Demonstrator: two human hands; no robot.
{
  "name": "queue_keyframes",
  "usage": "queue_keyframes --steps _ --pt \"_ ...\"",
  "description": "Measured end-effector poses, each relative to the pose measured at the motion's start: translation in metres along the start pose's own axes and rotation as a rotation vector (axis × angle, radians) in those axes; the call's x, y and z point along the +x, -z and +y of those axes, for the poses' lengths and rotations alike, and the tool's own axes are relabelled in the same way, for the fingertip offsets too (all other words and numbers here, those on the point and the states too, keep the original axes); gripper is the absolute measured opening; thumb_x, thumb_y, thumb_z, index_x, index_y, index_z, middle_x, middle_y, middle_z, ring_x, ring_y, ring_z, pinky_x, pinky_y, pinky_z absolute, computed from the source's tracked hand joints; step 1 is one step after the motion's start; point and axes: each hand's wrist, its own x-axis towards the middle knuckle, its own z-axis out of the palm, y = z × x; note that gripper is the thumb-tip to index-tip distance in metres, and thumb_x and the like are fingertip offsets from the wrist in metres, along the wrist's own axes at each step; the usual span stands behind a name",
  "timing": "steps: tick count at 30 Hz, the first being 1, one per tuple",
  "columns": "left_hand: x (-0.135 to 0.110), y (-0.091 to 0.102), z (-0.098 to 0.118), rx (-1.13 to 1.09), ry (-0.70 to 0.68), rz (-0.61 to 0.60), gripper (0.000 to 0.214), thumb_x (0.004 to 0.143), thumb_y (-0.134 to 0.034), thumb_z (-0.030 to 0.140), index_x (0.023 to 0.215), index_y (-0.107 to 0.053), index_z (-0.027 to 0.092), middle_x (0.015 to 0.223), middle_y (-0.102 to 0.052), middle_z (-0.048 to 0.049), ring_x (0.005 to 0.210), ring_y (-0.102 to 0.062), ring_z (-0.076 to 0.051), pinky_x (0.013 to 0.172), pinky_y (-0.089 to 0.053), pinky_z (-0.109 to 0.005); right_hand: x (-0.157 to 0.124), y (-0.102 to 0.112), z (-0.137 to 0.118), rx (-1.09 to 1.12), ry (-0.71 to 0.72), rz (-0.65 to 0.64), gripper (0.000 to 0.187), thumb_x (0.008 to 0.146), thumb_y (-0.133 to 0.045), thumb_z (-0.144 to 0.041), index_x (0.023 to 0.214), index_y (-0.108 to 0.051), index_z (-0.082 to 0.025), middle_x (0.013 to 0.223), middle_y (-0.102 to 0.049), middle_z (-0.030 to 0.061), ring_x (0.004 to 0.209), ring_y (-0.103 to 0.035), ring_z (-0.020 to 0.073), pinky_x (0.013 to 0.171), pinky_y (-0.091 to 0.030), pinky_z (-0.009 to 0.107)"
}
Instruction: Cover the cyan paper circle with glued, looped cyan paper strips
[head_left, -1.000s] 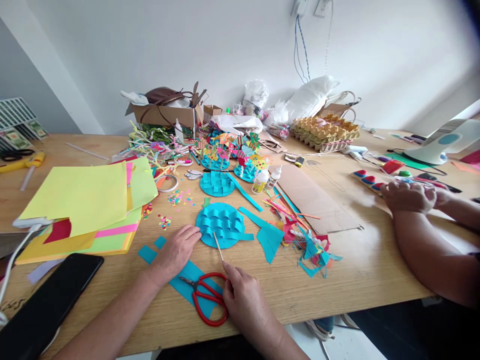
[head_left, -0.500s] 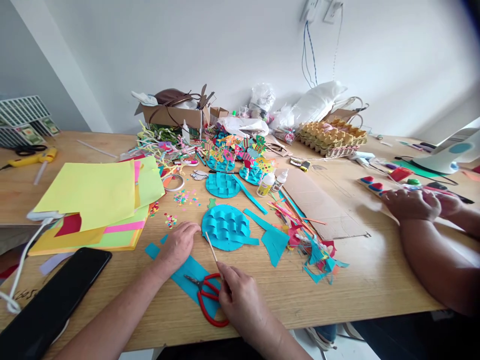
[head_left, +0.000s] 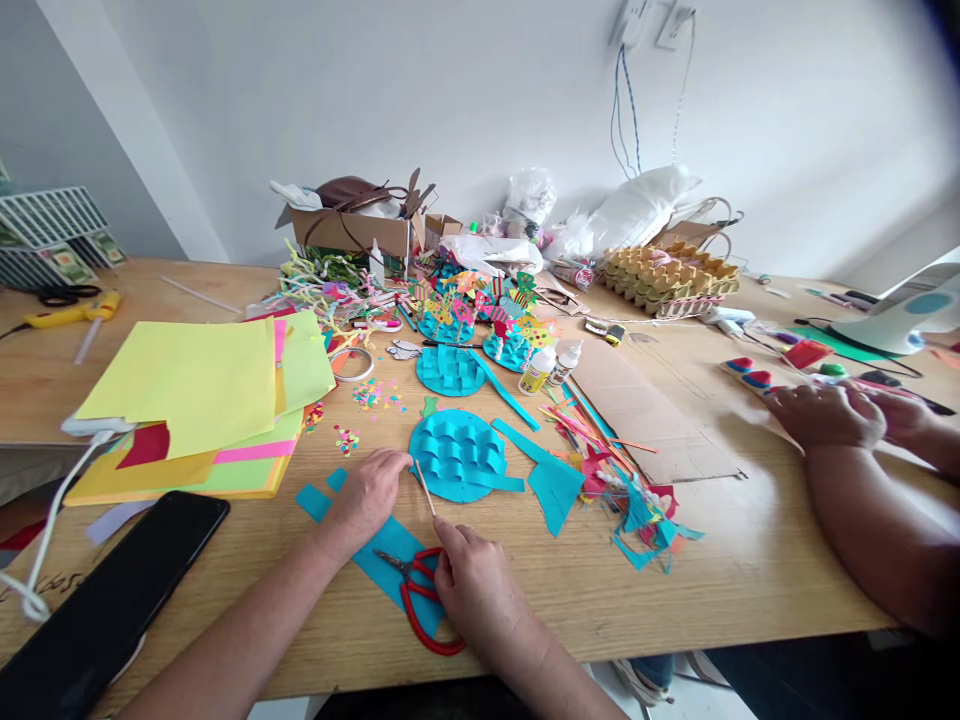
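Note:
My right hand pinches a thin wooden stick whose tip points up toward my left hand. My left hand lies on the wooden table with fingers curled, its fingertips close to the stick's tip and to the edge of a blue woven paper disc. Red-handled scissors lie on a blue paper strip just under my right hand. Whether the left fingers touch the stick I cannot tell.
Stacked coloured paper sheets and a black phone lie at the left. Blue paper offcuts, glue bottles, a cardboard sheet and an egg tray sit beyond. Another person's hands rest at the right.
My right hand has drawn the stick left and nearer, away from the disc toward my left fingertips. The view has shifted slightly; the other person's hands stay put.

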Motion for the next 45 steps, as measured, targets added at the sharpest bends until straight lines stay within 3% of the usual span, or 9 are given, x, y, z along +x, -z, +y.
queue_keyframes --steps 12,18,25,34,38,45 --pt "-0.001 0.001 0.005 -0.001 0.011 -0.028 0.029 0.077 -0.036 0.000 0.088 -0.055 0.018 0.088 -0.063 -0.0054 0.088 -0.060 -0.017 0.079 -0.050 -0.032 0.003 0.002 -0.004 -0.038 -0.039 -0.003 0.045 0.074 -0.042 -0.006 0.116 -0.056 -0.015 0.092 -0.067 0.0094 0.079 -0.064 0.0208 0.065 -0.043 0.026" --pt "-0.002 0.001 0.004 0.014 -0.002 -0.014 0.029 0.077 -0.037 0.000 0.088 -0.056 0.018 0.087 -0.063 -0.0052 0.086 -0.060 -0.017 0.078 -0.051 -0.032 0.001 -0.002 0.004 0.108 0.035 0.118 0.043 0.074 -0.042 -0.005 0.114 -0.057 -0.014 0.092 -0.067 0.0090 0.081 -0.063 0.0179 0.072 -0.044 0.024" --pt "-0.002 0.000 0.003 0.048 -0.012 -0.003 0.034 0.077 -0.035 0.000 0.093 -0.059 0.017 0.089 -0.064 -0.0061 0.088 -0.060 -0.017 0.079 -0.052 -0.033 -0.007 -0.010 0.013 0.243 0.107 0.278 0.043 0.074 -0.041 -0.007 0.113 -0.057 -0.013 0.084 -0.067 0.0081 0.074 -0.063 0.0165 0.068 -0.047 0.024" --pt "-0.006 -0.007 -0.003 0.138 -0.114 -0.038 0.044 0.074 -0.033 -0.002 0.102 -0.061 0.017 0.102 -0.063 -0.0074 0.097 -0.057 -0.018 0.087 -0.050 -0.035 -0.027 0.005 0.037 0.283 0.076 0.433 0.041 0.075 -0.038 -0.013 0.110 -0.059 -0.013 0.077 -0.068 0.0075 0.065 -0.063 0.0154 0.062 -0.050 0.025" --pt "-0.006 -0.006 0.000 0.209 -0.161 -0.059 0.037 0.079 -0.034 0.002 0.102 -0.061 0.015 0.101 -0.062 -0.0093 0.098 -0.057 -0.020 0.086 -0.050 -0.037 -0.031 0.008 0.038 0.278 0.112 0.423 0.040 0.075 -0.037 -0.012 0.109 -0.059 -0.013 0.084 -0.069 0.0092 0.070 -0.065 0.0161 0.065 -0.051 0.025" --pt "-0.008 -0.009 0.001 0.264 -0.169 -0.041 0.033 0.081 -0.036 0.004 0.102 -0.060 0.011 0.102 -0.061 -0.0127 0.098 -0.056 -0.022 0.087 -0.049 -0.038 -0.028 0.007 0.023 0.272 0.136 0.274 0.043 0.074 -0.041 -0.007 0.113 -0.057 -0.014 0.091 -0.068 0.0090 0.079 -0.064 0.0171 0.072 -0.049 0.025"
